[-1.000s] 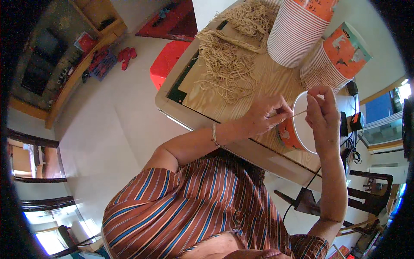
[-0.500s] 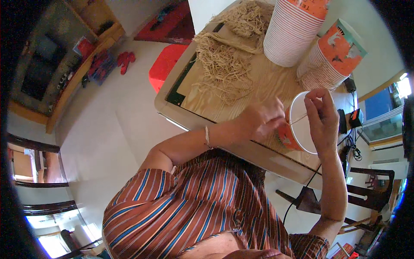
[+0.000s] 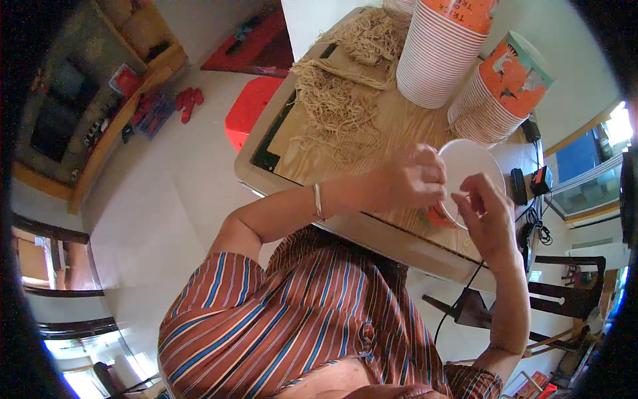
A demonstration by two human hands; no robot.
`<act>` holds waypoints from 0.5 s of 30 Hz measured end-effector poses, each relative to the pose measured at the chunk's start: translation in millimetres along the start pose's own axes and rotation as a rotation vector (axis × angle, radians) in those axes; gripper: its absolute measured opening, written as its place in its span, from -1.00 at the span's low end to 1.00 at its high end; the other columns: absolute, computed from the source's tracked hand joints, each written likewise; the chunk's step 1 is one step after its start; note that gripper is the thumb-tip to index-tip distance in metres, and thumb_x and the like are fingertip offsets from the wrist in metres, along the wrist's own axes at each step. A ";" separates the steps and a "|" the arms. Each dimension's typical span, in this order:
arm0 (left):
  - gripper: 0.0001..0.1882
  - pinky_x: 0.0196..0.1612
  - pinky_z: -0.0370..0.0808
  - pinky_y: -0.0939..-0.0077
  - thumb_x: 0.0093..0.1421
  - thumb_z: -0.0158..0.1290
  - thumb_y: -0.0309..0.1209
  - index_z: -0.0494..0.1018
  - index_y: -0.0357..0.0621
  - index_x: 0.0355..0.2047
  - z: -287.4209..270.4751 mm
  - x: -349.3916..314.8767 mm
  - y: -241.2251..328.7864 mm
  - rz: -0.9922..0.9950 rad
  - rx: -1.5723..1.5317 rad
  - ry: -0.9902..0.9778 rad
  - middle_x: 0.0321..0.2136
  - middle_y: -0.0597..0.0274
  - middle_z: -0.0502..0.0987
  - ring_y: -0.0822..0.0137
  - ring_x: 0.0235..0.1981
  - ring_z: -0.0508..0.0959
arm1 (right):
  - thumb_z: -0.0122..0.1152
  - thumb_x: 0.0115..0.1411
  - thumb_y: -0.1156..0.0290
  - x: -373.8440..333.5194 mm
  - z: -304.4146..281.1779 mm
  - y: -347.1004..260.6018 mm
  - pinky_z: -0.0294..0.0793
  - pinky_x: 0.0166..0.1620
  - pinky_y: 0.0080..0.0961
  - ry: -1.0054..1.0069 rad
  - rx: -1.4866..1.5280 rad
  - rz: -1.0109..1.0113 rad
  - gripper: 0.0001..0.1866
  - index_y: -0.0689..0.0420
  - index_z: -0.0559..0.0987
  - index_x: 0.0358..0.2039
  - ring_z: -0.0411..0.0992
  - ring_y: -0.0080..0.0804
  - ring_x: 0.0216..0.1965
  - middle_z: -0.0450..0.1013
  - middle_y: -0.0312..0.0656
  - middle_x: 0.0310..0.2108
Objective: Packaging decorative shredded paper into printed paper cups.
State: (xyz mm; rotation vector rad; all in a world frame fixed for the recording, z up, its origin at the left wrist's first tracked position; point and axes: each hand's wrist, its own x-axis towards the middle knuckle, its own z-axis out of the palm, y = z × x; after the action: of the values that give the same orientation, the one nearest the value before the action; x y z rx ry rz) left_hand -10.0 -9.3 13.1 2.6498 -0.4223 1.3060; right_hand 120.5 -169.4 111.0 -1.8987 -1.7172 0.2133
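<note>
A paper bucket (image 3: 473, 159) with a white inside and orange outside stands at the table's near right corner, tilted toward me in view. My left hand (image 3: 415, 178) is closed at its left rim, fingers curled in a pinch. Over the opening, my right hand (image 3: 490, 216) has thumb and forefinger bent toward the left fingertips, almost meeting them. A thin string runs between the two hands in the earlier frame; now it is mostly hidden by the fingers. Loose tan strings (image 3: 339, 106) lie in a tangled heap on the table beyond my left hand.
A tall stack of paper buckets (image 3: 440, 56) and a shorter stack (image 3: 495, 100) stand at the back right. Black cables and small boxes (image 3: 541, 179) lie along the right edge. A red stool (image 3: 251, 110) is left of the table (image 3: 412, 239), a dark chair (image 3: 565, 292) to its right.
My hands have drawn closer together. The right hand has come down and left from the bucket's far rim, and the bucket has tipped or turned slightly.
</note>
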 end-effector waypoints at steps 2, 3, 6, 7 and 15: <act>-0.87 -0.09 0.40 0.26 -0.01 0.12 -0.33 0.47 -0.03 -0.44 2.1 6.3 12.8 -0.003 -0.042 0.068 -0.37 0.32 0.46 0.26 -0.15 0.46 | 0.25 0.06 0.47 -6.6 -1.2 -1.3 0.39 -0.35 -0.32 -0.053 -0.047 -0.013 -0.80 0.20 0.44 -0.32 0.36 -0.22 -0.47 0.36 -0.11 -0.43; -0.86 -0.13 0.41 0.29 -0.02 0.12 -0.33 0.47 -0.04 -0.44 -4.3 12.6 20.8 0.014 -0.005 0.019 -0.39 0.32 0.46 0.26 -0.18 0.46 | 0.24 0.05 0.50 -9.6 -1.5 -0.3 0.39 -0.31 -0.29 -0.075 -0.070 -0.028 -0.80 0.20 0.44 -0.31 0.36 -0.18 -0.43 0.33 -0.10 -0.42; -0.84 -0.21 0.43 0.36 -0.02 0.13 -0.33 0.46 -0.08 -0.42 3.1 16.2 30.8 -0.017 -0.009 0.009 -0.44 0.32 0.45 0.26 -0.24 0.47 | 0.14 -0.03 0.62 -16.4 -7.1 7.2 0.35 -0.17 -0.22 -0.141 -0.089 -0.068 -0.77 0.19 0.44 -0.29 0.31 -0.07 -0.25 0.28 -0.07 -0.36; -0.82 -0.24 0.44 0.39 -0.03 0.14 -0.33 0.46 -0.09 -0.41 6.3 16.7 32.7 -0.065 -0.047 0.050 -0.45 0.31 0.45 0.25 -0.28 0.48 | 0.11 -0.06 0.65 -17.4 -9.2 8.3 0.34 -0.13 -0.21 -0.168 -0.102 -0.086 -0.74 0.19 0.45 -0.28 0.28 -0.05 -0.21 0.27 -0.07 -0.34; -0.74 -0.08 0.45 0.28 0.07 0.11 -0.43 0.44 -0.20 -0.20 -3.9 27.4 41.0 -0.308 -0.359 -0.052 -0.30 0.15 0.49 0.12 -0.15 0.49 | 0.21 -0.10 0.57 -29.1 -8.2 18.2 0.35 -0.07 -0.20 -0.186 -0.096 -0.084 -0.68 0.20 0.44 -0.26 0.25 -0.03 -0.13 0.25 -0.03 -0.24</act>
State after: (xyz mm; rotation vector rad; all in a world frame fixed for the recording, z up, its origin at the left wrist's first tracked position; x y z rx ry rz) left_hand -10.1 -52.1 37.8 2.3373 -0.2166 0.9677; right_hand 135.3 -200.0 101.3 -1.9208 -1.9582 0.2875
